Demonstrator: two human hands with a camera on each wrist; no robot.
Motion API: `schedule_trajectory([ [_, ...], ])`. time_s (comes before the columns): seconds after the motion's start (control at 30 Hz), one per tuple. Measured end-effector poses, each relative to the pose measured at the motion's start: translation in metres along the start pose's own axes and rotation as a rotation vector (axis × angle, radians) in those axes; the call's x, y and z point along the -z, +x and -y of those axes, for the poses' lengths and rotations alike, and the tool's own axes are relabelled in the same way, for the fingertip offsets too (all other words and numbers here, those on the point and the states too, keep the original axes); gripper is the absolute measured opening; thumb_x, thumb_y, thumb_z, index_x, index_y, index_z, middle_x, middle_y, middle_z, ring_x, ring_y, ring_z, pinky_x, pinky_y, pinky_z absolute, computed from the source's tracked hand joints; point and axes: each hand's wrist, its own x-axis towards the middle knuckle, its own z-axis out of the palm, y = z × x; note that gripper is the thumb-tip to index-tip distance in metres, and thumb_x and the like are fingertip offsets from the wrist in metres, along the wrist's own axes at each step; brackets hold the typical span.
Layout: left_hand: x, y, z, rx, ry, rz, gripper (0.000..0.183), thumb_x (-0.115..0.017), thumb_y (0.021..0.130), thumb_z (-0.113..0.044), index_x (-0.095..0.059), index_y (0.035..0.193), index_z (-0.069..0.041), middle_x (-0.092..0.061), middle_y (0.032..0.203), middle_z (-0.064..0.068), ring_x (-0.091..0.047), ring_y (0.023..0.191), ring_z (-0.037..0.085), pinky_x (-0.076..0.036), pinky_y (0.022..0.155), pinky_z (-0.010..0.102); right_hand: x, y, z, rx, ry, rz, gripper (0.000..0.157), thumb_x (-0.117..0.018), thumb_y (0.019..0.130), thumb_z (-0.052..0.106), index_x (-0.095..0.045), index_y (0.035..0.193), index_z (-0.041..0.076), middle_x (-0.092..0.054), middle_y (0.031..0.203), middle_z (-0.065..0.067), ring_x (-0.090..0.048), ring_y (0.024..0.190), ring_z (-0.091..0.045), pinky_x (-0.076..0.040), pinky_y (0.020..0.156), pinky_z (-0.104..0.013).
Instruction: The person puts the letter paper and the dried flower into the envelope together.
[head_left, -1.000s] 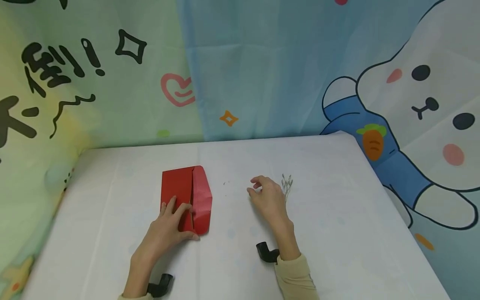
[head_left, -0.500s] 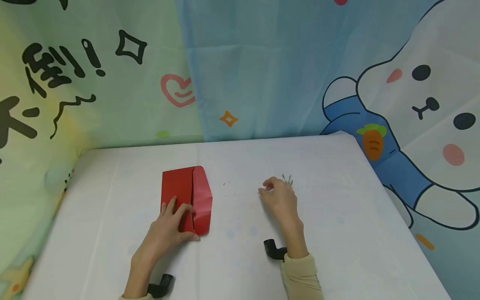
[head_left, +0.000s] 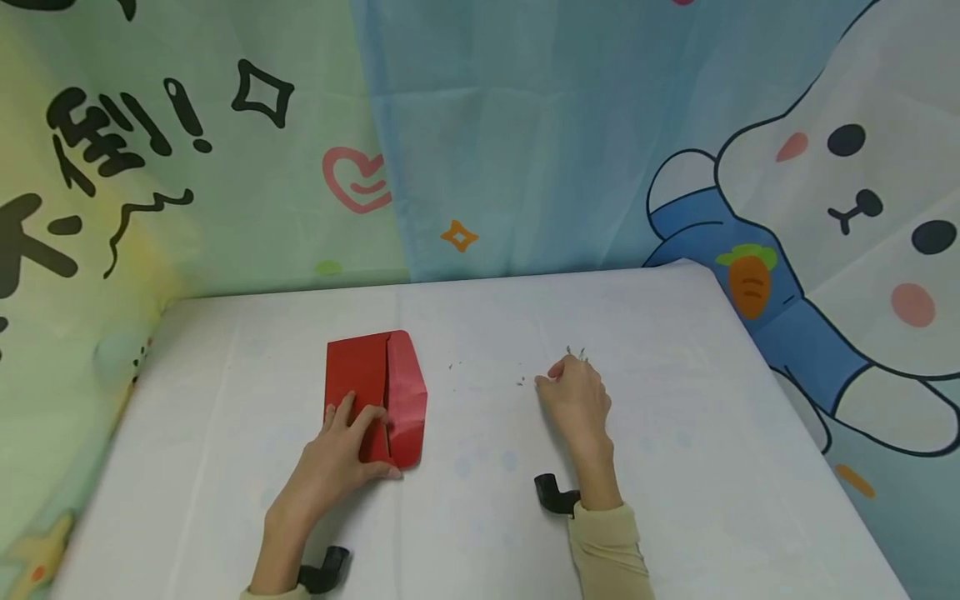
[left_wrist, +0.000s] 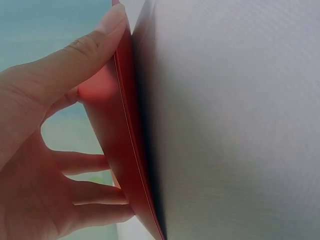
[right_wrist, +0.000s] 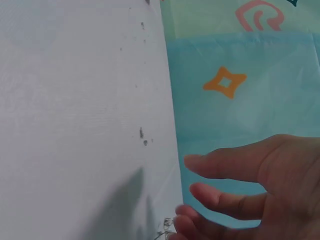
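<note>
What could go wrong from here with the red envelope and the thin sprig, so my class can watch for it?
The sprig looks thin and is mostly hidden by the right hand, so it might get crushed or snapped; small dark bits lie on the table nearby.

The left hand is on the red envelope beside its open flap; too much pressure could crease the paper.
</note>
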Motion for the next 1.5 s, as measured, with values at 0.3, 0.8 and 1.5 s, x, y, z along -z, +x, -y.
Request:
schedule_trajectory([
  [0.3, 0.003, 0.004, 0.001, -0.002, -0.003, -0.006, 0.071, -0.085, 0.067, -0.049, -0.051, 0.125, -0.027, -0.029, 0.153, 0.025, -0.027, 0.135, 0.063, -0.048, 0.084, 0.069, -0.004, 0.007, -0.004, -0.080, -0.020, -0.017, 0.043, -0.069, 0.087, 0.023, -0.051, 0.111, -0.007, -0.052, 0.100, -0.022, -0.057, 0.079, -0.035, -0.042, 0.060, -0.042],
  [0.8, -0.006, -0.001, -0.001, 0.005, -0.021, -0.009, 0.070, -0.085, 0.065, -0.051, -0.053, 0.123, -0.030, -0.031, 0.153, 0.023, -0.027, 0.137, 0.060, -0.049, 0.083, 0.068, -0.009, 0.006, -0.026, -0.111, -0.022, -0.036, 0.047, -0.067, 0.087, 0.017, -0.045, 0.115, -0.014, -0.050, 0.102, -0.030, -0.059, 0.085, -0.046, -0.048, 0.066, -0.058],
  [1.5, 0.000, 0.001, 0.002, 0.000, -0.024, -0.014, 0.072, -0.086, 0.065, -0.049, -0.052, 0.125, -0.028, -0.032, 0.152, 0.022, -0.028, 0.137, 0.060, -0.048, 0.084, 0.069, -0.007, 0.010, -0.021, -0.095, -0.081, -0.014, 0.018, -0.051, 0.082, -0.001, -0.052, 0.099, -0.008, -0.053, 0.090, -0.026, -0.057, 0.075, -0.043, -0.044, 0.061, -0.052],
])
